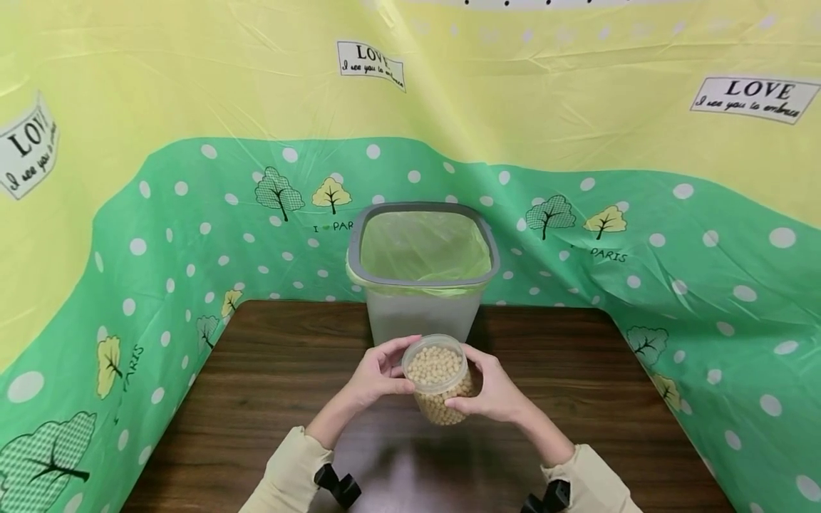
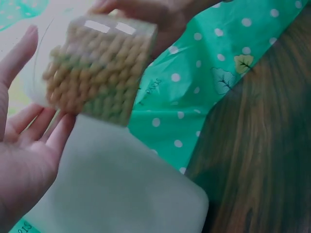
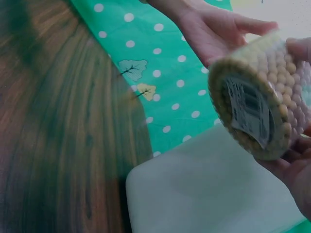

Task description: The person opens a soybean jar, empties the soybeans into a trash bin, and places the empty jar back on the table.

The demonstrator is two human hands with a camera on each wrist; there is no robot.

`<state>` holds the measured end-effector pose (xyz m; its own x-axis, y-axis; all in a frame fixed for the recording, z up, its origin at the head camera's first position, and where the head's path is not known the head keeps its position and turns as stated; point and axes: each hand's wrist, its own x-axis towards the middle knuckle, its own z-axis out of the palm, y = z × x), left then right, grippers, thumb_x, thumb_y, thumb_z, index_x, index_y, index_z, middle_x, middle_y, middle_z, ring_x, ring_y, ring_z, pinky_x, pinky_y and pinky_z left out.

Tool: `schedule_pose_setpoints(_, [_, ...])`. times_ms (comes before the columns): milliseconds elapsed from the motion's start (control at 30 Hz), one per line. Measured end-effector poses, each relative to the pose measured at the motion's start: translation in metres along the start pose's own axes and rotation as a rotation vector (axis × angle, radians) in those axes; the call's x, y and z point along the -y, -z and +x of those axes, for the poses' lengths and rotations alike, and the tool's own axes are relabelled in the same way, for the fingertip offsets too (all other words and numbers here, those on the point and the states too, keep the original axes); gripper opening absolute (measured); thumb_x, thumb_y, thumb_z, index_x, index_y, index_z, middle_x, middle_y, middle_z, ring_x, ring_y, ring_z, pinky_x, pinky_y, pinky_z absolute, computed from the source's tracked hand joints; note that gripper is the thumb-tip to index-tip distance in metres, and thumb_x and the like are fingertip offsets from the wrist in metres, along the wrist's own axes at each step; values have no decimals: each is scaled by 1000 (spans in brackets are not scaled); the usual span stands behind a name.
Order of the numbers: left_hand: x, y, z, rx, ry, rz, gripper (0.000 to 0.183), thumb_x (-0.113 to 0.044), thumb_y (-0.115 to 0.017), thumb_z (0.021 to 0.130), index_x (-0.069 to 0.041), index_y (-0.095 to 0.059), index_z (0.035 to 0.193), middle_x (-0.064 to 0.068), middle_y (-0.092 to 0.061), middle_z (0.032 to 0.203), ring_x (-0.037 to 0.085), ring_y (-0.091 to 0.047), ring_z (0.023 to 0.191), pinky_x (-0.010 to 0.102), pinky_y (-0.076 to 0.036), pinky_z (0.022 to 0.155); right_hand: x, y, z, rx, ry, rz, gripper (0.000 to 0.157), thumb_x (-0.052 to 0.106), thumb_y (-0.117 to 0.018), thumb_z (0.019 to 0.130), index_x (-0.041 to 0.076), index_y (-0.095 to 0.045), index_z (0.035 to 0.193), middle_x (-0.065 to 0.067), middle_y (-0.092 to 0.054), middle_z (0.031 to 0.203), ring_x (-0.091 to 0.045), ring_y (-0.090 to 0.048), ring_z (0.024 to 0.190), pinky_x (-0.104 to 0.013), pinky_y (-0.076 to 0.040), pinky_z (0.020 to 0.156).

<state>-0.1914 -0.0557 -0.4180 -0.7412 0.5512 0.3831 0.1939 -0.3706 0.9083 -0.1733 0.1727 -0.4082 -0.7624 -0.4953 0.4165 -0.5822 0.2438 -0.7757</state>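
Note:
A clear plastic jar [image 1: 442,402] full of small round beige beans is held up between both hands, in front of the bin. My left hand [image 1: 375,374] holds it near the rim, thumb on the near side and fingers behind. With thumb and fingers round the other side, my right hand [image 1: 497,388] grips the jar's body. A translucent ring circles the top; whether a clear lid covers it I cannot tell. In the right wrist view the tilted jar [image 3: 286,82] shows its base, with a white barcode label [image 3: 250,111].
Just beyond the hands stands a grey bin [image 1: 420,310] with a grey rim and a light green liner [image 1: 423,246]. It is on a dark wooden table [image 1: 288,399]. Green and yellow printed cloth [image 1: 212,192] hangs at the back and both sides.

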Motion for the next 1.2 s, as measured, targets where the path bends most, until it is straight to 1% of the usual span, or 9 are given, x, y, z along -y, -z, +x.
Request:
schedule_pose_setpoints(167, [2,-13,1,-207,-7,54,87,-27,-81,66,17,-38,128,34,-40,128,11,-54,107,27,-48,85,21,-4,5,-125,-10,-113,71,5,-79,61,-8,-47,123,-17,-59,108,-13,-56,96,-24,-49,77])
schedule_pose_setpoints(300, [0,-20,3,-276,31,64,83,-23,-79,70,15,-36,130,31,-41,129,19,-51,112,28,-46,89,25,-3,8,-155,-56,-118,66,4,-77,63,-9,-48,122,-17,-59,105,-12,-57,92,-27,-51,74])
schedule_pose_setpoints(433, [-1,-13,4,-243,55,59,75,-20,-76,74,15,-38,129,29,-42,129,21,-48,115,28,-45,90,5,3,6,-110,-80,-53,64,6,-76,67,-4,-49,124,-14,-59,107,-8,-55,93,-27,-49,75])
schedule_pose_setpoints(667, [2,4,7,-75,65,48,76,-23,-75,75,11,-38,132,21,-43,132,10,-49,113,28,-44,92,-12,9,7,-8,-31,-5,66,16,-75,66,2,-50,125,-10,-60,108,-9,-55,96,-27,-46,81])
schedule_pose_setpoints(733, [3,3,7,-98,50,50,77,-23,-76,74,12,-37,131,23,-41,133,10,-48,114,29,-43,93,-13,7,7,-35,-40,-24,66,15,-77,66,4,-50,125,-8,-60,108,-11,-56,95,-27,-47,80])
schedule_pose_setpoints(900, [6,-11,5,-302,6,130,68,-13,-76,73,12,-43,127,27,-45,128,22,-50,115,31,-46,89,-13,-4,8,-177,-55,-148,72,18,-81,65,7,-48,128,-7,-58,112,-16,-57,97,-30,-50,77])
schedule_pose_setpoints(1000, [4,-18,3,-365,-19,177,60,-9,-74,75,11,-46,125,27,-47,124,28,-51,113,30,-48,85,-11,-6,7,-214,-65,-157,71,17,-81,65,8,-49,127,-6,-59,111,-15,-57,96,-30,-50,77])
schedule_pose_setpoints(1100, [0,-13,3,-325,-39,158,56,-9,-73,76,13,-48,121,27,-50,120,21,-53,108,26,-50,81,-9,-2,6,-170,-53,-53,66,12,-78,67,6,-50,126,-9,-59,109,-13,-56,94,-28,-49,76])
schedule_pose_setpoints(1200, [-2,-2,4,-201,-21,99,66,-19,-74,76,15,-44,124,25,-49,122,12,-53,106,26,-49,82,-8,3,6,-74,-36,47,63,10,-74,68,2,-49,125,-12,-59,108,-11,-56,95,-27,-47,79])
